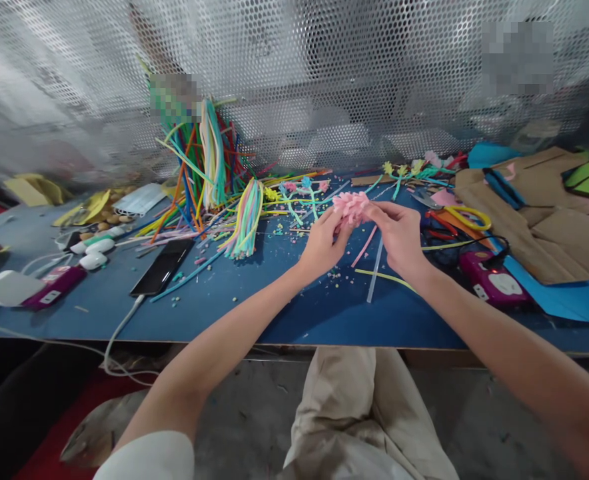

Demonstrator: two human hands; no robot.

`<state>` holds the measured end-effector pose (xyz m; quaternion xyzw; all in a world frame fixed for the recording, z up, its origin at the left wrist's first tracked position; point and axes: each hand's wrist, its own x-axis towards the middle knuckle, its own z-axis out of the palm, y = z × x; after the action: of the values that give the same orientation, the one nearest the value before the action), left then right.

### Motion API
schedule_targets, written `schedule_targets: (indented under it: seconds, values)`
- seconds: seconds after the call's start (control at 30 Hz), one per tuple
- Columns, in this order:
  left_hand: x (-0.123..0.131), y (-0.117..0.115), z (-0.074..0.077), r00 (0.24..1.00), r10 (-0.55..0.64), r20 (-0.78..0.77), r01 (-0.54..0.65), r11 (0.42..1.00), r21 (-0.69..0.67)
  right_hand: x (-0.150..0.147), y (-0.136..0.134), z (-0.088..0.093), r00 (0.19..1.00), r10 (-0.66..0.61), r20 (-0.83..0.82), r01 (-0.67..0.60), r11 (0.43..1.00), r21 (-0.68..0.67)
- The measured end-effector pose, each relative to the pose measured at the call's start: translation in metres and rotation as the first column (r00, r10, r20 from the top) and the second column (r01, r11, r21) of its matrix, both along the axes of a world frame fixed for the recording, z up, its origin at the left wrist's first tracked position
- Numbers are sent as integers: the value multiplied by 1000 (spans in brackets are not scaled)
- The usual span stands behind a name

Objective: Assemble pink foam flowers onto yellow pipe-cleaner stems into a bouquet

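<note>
Both my hands hold a small pink curled flower above the blue table. My left hand pinches it from below left, fingers closed on it. From the right, my right hand grips the same flower with thumb and fingers pressed together. A pink strip and a pale strip lie on the table just under my hands, with a yellow-green strip beside them.
Bundles of coloured strips lean against the perforated metal screen. A black phone with a cable lies at left. Scissors, a magenta device and brown card pieces sit at right. Small finished flowers lie behind.
</note>
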<state>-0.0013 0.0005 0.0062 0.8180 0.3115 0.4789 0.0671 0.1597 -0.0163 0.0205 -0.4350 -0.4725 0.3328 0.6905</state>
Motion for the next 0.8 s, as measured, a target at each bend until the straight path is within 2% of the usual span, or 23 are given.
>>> schedule_targets:
  seconds: [0.2, 0.33, 0.43, 0.8]
  values:
    - [0, -1, 4, 999, -41, 21, 43, 994, -100, 3, 2, -4, 998, 26, 50, -27, 999, 30]
    - [3, -3, 2, 984, -99, 150, 133, 961, -241, 0, 2, -1, 998, 63, 2, -63, 998, 9]
    - [5, -5, 0, 967, -92, 238, 165, 937, -308, -2, 0, 2, 998, 56, -12, -56, 998, -7]
    - [5, -7, 3, 956, -132, 262, 220, 913, -343, -3, -4, 4, 1000, 9, 24, -10, 999, 31]
